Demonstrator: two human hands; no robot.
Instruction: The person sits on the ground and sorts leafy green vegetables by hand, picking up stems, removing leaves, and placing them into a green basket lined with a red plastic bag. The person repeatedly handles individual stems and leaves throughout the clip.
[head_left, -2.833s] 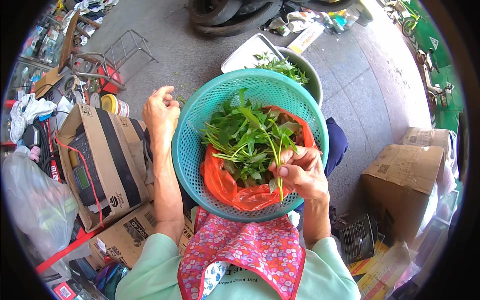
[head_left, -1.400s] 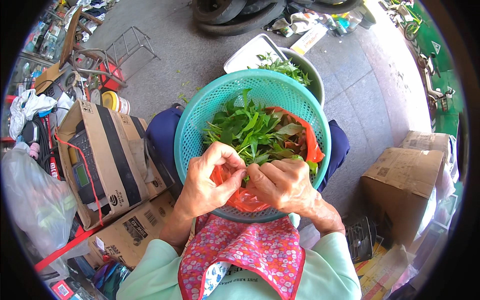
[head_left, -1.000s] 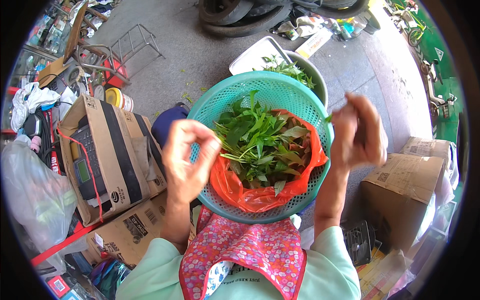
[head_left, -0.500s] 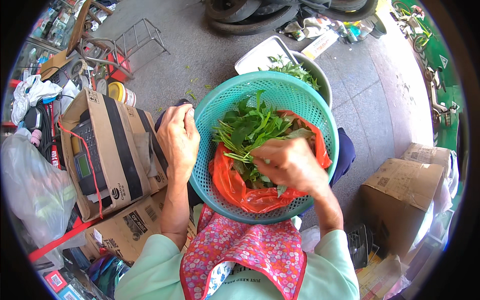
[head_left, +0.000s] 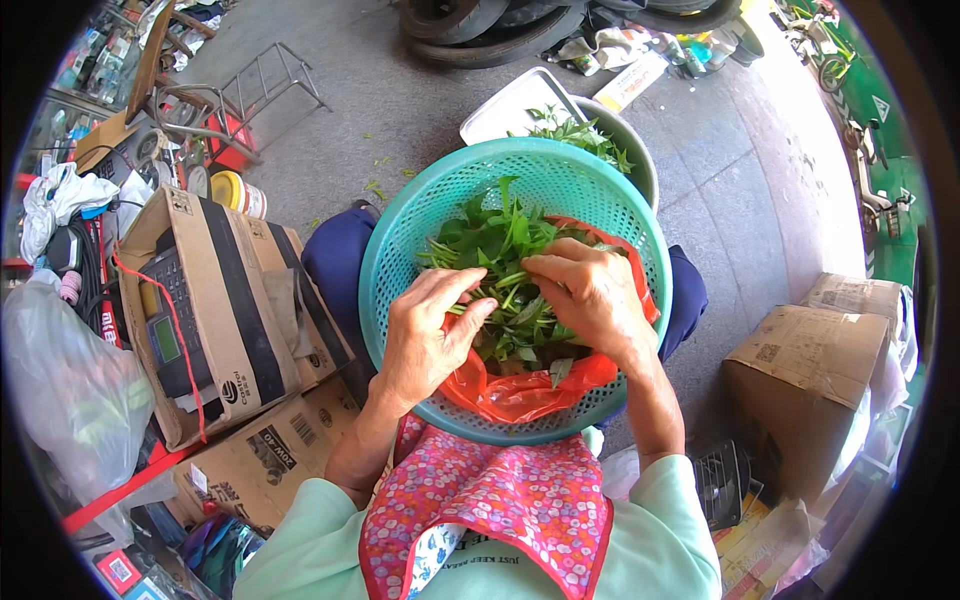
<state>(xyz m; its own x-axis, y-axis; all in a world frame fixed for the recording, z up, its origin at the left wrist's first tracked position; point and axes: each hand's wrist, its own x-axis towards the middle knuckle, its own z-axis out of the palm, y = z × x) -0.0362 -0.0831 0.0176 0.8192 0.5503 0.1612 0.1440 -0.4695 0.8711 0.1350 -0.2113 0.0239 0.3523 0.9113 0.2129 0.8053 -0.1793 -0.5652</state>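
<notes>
A turquoise perforated plastic basket [head_left: 400, 215] rests across my lap between my knees. In it lies an open red plastic bag [head_left: 500, 392] with leafy greens [head_left: 500, 235] heaped in and over it, stems toward me. My left hand [head_left: 430, 325] is over the basket's left part, thumb and forefinger apart beside the stems. To its right, my right hand [head_left: 592, 295] has its fingers curled and pinched at the stem ends of the greens. Its palm and part of the bag's rim are hidden beneath it.
Beyond the basket stand a grey basin [head_left: 640, 150] with more greens and a white tray [head_left: 515, 105]. Cardboard boxes [head_left: 230, 300] crowd the left, one holding a telephone-like device [head_left: 170, 330]. Another carton [head_left: 810, 350] stands right. Tyres [head_left: 490, 45] lie at the far side.
My left hand has come off the basket's left rim and moved right, over the greens. My right hand has risen slightly away from me along the stems. The view has shifted a little.
</notes>
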